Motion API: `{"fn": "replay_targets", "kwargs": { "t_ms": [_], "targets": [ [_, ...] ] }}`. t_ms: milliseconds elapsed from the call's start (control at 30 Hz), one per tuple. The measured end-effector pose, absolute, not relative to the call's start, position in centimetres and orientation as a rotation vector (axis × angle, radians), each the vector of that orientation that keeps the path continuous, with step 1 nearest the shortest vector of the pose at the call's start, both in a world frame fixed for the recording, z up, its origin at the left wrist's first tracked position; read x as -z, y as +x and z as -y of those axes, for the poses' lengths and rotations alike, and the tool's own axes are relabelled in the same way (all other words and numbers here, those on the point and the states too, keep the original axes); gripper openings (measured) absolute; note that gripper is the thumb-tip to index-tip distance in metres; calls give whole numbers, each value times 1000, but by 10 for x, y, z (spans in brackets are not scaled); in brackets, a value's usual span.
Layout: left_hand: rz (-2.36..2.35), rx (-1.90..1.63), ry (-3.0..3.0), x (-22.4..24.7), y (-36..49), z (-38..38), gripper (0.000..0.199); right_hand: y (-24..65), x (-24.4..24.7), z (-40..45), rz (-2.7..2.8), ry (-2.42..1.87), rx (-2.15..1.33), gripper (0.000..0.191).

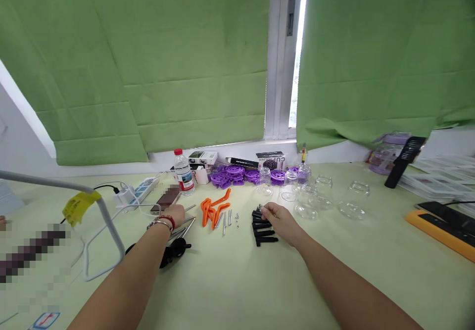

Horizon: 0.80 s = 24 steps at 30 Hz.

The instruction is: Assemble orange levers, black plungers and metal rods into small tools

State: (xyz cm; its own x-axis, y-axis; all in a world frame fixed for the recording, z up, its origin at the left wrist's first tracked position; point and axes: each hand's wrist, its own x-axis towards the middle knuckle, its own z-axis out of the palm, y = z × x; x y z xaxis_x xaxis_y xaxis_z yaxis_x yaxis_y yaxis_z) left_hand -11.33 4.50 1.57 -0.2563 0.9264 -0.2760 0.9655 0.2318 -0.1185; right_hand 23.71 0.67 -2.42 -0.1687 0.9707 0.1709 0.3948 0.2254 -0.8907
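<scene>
My left hand [175, 215], with a red band and a bracelet at its wrist, is over several metal rods [188, 227]; its fingers are mostly hidden. Below it lie black round parts [175, 252]. My right hand [278, 218] pinches at the top end of a row of black L-shaped pieces [264, 233]; what is between the fingertips is too small to name. Between my hands are orange hooked pieces [211, 210], short metal pins [224, 223] and tiny metal bits [237, 217].
Purple parts [234, 173] and a water bottle [183, 174] stand at the back. Clear glass domes [307, 204] are right of my right hand. A phone [166, 199], a power strip [143, 192] and a bent white tube frame [111, 221] are on the left.
</scene>
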Motion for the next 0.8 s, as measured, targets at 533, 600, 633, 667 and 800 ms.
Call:
{"fn": "replay_targets", "kwargs": {
  "t_ms": [533, 600, 633, 667, 800],
  "targets": [
    [-2152, -237, 2324, -46, -21, 0, 48, 235, 19, -3, 1793, -1200, -797, 25],
    [-1879, -714, 2491, -38, 3, 11, 50, 233, 15, 3, 1884, -1139, -723, 19],
    [-1758, -843, 2525, -32, 13, 17, 50, 232, 13, 5, 1920, -1116, -681, 16],
    [-1647, -886, 2553, -25, 22, 21, 50, 231, 12, 6, 1943, -1102, -641, 13],
    [-1524, -745, 2566, -4, 44, 30, 43, 236, 14, 1, 1890, -1186, -578, 15]
  ]
}}
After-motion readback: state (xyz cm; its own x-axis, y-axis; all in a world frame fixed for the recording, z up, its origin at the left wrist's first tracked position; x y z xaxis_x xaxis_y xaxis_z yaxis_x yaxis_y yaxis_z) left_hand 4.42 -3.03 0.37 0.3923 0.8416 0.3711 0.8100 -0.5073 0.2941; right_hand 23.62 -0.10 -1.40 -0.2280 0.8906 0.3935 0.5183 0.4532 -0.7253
